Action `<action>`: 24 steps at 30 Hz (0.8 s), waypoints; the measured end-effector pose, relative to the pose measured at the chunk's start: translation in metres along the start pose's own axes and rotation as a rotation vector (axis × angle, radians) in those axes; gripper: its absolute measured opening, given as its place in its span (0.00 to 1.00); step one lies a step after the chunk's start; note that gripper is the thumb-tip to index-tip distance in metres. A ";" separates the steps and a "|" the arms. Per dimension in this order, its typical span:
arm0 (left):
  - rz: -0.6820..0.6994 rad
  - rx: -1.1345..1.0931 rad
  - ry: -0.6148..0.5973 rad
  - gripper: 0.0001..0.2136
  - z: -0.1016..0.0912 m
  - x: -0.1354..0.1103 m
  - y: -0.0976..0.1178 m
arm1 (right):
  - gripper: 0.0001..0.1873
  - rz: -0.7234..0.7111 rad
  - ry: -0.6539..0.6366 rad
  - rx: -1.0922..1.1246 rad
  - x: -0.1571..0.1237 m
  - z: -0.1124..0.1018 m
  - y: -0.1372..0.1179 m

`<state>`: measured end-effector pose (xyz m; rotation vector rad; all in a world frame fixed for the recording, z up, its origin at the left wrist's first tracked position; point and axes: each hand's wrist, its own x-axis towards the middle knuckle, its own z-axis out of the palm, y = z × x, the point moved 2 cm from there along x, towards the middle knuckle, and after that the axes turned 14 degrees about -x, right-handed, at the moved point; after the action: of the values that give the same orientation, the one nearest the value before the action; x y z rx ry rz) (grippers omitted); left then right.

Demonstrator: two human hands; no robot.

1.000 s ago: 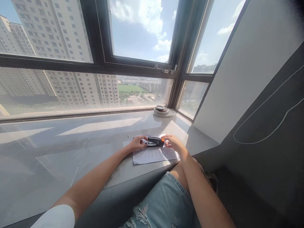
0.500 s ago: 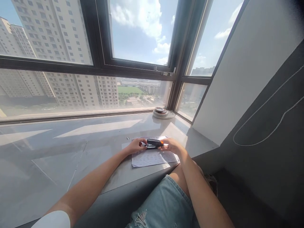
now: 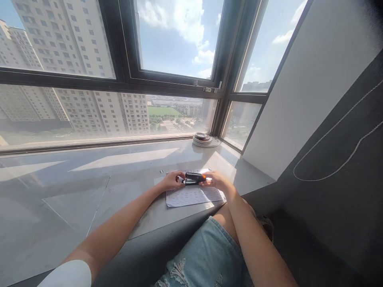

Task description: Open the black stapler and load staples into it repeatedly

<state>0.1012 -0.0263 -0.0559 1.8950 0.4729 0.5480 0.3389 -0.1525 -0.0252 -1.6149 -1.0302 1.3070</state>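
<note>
Head view: we are holding a black stapler (image 3: 194,177) sideways between both hands, above white papers (image 3: 191,199) near the front edge of the pale ledge (image 3: 128,169). Our left hand (image 3: 172,181) is pinching the stapler's left end between thumb and fingers. Our right hand (image 3: 218,180) is pinching the right end, fingers curling by the orange part (image 3: 204,177); exact fingertip contacts are showing too small to tell. Whether the stapler is touching the papers, we aren't able to tell. Papers are lying with printed lines facing up, sunlight falling across their right side. One small piece (image 3: 162,171), too tiny to name, is lying just off their far left corner. Stacked round discs (image 3: 204,140) are sitting at the ledge's far right corner, near the window frame (image 3: 220,115). Below the front edge, ripped denim shorts (image 3: 206,253) are showing. Beaded cord (image 3: 327,175) is hanging beyond the ledge's right edge.
</note>
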 end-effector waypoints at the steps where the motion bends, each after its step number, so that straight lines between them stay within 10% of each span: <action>1: -0.003 0.003 0.003 0.17 0.000 0.000 0.000 | 0.09 -0.001 -0.002 -0.004 0.000 0.000 0.000; 13: 0.083 0.047 0.028 0.16 -0.001 0.001 0.002 | 0.08 -0.007 0.072 -0.036 0.004 0.002 0.003; 20: 0.083 0.046 0.025 0.16 -0.002 0.000 0.002 | 0.22 -0.236 0.339 -0.480 -0.004 -0.006 -0.009; 24: 0.082 0.039 0.036 0.16 -0.002 0.000 0.001 | 0.27 -0.377 0.233 -0.765 0.001 0.003 -0.009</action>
<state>0.1005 -0.0253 -0.0548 1.9516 0.4334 0.6320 0.3346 -0.1484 -0.0175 -1.9147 -1.7035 0.4625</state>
